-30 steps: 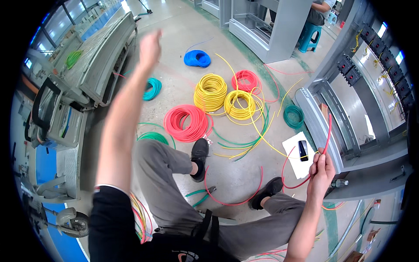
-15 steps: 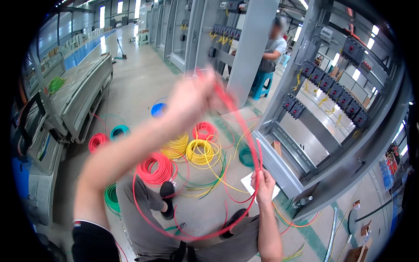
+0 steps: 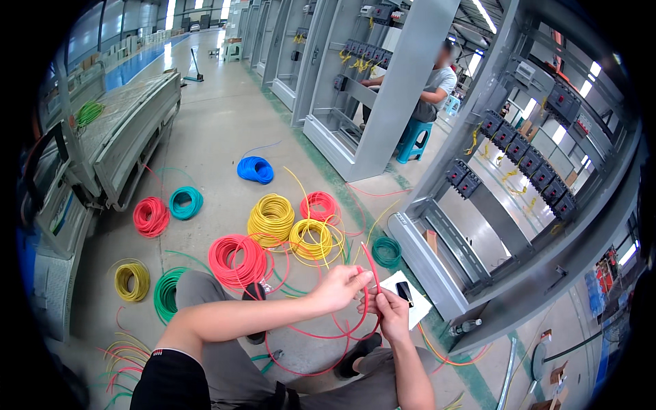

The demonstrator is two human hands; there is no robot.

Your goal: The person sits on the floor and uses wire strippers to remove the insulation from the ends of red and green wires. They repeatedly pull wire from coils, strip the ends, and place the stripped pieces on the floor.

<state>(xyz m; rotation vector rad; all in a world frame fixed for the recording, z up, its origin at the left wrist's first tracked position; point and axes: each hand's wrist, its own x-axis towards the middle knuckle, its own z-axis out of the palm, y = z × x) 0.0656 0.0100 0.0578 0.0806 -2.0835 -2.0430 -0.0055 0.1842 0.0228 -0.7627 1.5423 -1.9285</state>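
A length of red wire [image 3: 370, 257] runs through both my hands in front of my knees, with a short bent end standing up above them. My left hand [image 3: 342, 287] is closed, pinching the wire. Close beside it on the right, my right hand [image 3: 392, 311] grips the wire between thumb and fingers. The rest of the wire hangs in loose loops below the hands, over the floor near my shoes. Beyond the hands lie a large red wire coil [image 3: 236, 263] and yellow wire coils [image 3: 271, 219].
Blue [image 3: 255, 169], teal [image 3: 185, 203] and green wire coils [image 3: 167, 294] lie on the floor. A phone [image 3: 404, 294] rests on white paper [image 3: 418, 311]. Right stands an open grey cabinet frame [image 3: 437, 266] with breakers; a person sits on a blue stool [image 3: 414, 140]. Left is a cart [image 3: 137, 140].
My left hand has come down from high up and now meets my right hand. The wide red loop stretched between them has dropped low. My right hand has shifted slightly left and down.
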